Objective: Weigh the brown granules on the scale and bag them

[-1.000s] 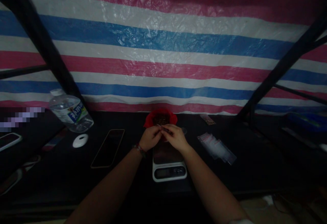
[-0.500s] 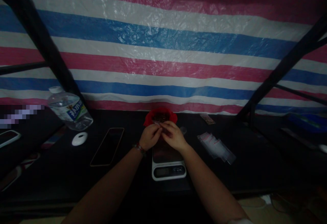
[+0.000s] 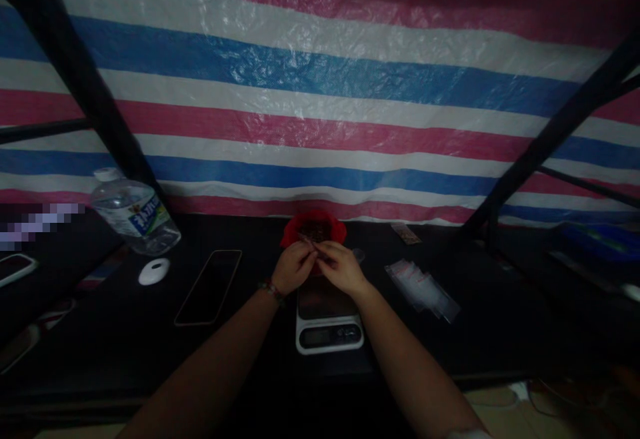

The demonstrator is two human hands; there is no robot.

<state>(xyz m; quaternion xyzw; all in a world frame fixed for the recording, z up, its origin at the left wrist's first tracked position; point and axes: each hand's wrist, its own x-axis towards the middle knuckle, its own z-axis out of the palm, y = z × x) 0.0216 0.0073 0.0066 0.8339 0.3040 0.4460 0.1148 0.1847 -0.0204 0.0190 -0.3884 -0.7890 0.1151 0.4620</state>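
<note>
Evidently, head view: our left hand (image 3: pixel 293 271) and right hand (image 3: pixel 343 267) meet at near side of red bowl (image 3: pixel 338 231), by far end of scale (image 3: pixel 330 336); grip narrow, both sets of fingertips pinched, seemingly on thin pale thing (image 3: pixel 306 241), too dim to name. Step, we judge: fine fingertip work; next move calls for steady, light pressure. Clear bags (image 3: pixel 423 290) lie right, apart on surface (image 3: pixel 500 319)

Black table (image 3: pixel 145 342) beneath scale (image 3: pixel 329 322), phone (image 3: pixel 209 287)

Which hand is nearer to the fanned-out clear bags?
Right: the right hand is left of the clear bags, not touching them; the left hand is farther left, beyond the right hand.
</note>
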